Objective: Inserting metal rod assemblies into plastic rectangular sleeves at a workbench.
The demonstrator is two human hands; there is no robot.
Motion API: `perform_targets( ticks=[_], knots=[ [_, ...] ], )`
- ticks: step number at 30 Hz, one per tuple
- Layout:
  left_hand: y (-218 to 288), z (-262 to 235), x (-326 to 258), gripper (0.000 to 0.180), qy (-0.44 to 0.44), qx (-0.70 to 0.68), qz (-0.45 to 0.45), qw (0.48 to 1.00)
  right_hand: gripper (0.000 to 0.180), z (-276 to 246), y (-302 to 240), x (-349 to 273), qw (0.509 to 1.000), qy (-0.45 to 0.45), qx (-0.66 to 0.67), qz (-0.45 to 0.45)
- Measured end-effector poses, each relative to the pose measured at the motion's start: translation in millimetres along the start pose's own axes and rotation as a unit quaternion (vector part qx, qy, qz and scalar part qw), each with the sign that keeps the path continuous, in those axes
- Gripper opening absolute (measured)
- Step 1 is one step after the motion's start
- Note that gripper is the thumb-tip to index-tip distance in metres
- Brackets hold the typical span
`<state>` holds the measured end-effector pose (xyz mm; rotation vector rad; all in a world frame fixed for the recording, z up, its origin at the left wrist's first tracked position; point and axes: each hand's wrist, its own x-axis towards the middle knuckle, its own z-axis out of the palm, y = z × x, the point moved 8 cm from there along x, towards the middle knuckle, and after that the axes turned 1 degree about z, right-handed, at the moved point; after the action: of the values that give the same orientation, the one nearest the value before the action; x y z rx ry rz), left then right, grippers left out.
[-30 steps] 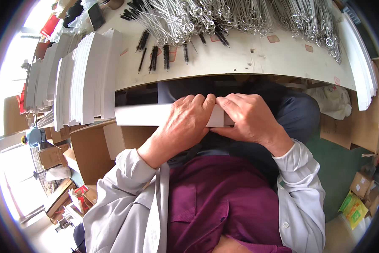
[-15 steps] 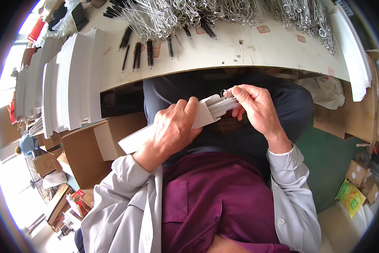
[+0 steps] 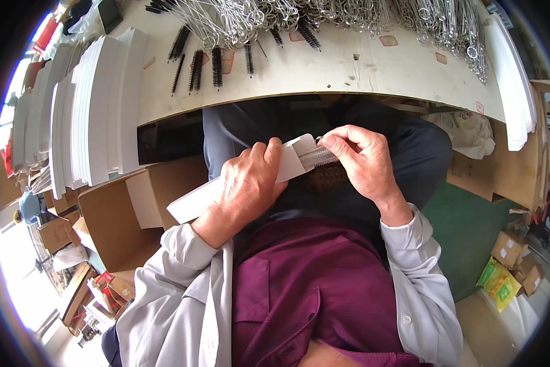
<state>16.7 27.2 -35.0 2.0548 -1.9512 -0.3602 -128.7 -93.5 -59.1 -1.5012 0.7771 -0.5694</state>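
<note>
My left hand (image 3: pixel 248 182) is wrapped round a long, narrow white box (image 3: pixel 196 200), which slants up to the right above my lap. Out of the box's raised end, with its flap standing up, sticks a bundle of pale-bristled wire brushes (image 3: pixel 316 158). The fingers of my right hand (image 3: pixel 363 160) close on the outer end of these brushes. Its fingertips hide part of the wire ends. How far the brushes reach inside the box is hidden.
A heap of wire-handled brushes (image 3: pixel 348 15) covers the table's (image 3: pixel 324 67) far side, black-bristled brushes (image 3: pixel 217 67) at its left. Flat white boxes stand stacked at left (image 3: pixel 91 110) and right (image 3: pixel 512 85). An open cardboard box (image 3: pixel 113 220) sits below left.
The brushes have slid further into the white box, and my right hand has moved slightly left with them. My left hand keeps its grip on the box.
</note>
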Motion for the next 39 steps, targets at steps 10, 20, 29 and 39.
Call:
perform_targets(
  ticks=[10,20,29,39],
  knots=[
    [2,11,-2,0.060,0.013,-0.025,-0.004,1.000,0.018,20,11,-1,0.999,0.024,0.020,-0.027],
    [1,13,-3,0.060,0.027,-0.078,-0.021,0.996,0.059,40,2,-13,0.992,-0.032,-0.087,-0.085],
    [-10,18,2,0.062,0.041,-0.100,-0.029,0.994,0.061,59,-13,-28,0.957,-0.026,-0.220,-0.190],
    [-14,20,3,0.064,0.025,-0.147,-0.055,0.987,0.041,48,-12,-22,0.969,-0.044,-0.173,-0.171]
  ],
)
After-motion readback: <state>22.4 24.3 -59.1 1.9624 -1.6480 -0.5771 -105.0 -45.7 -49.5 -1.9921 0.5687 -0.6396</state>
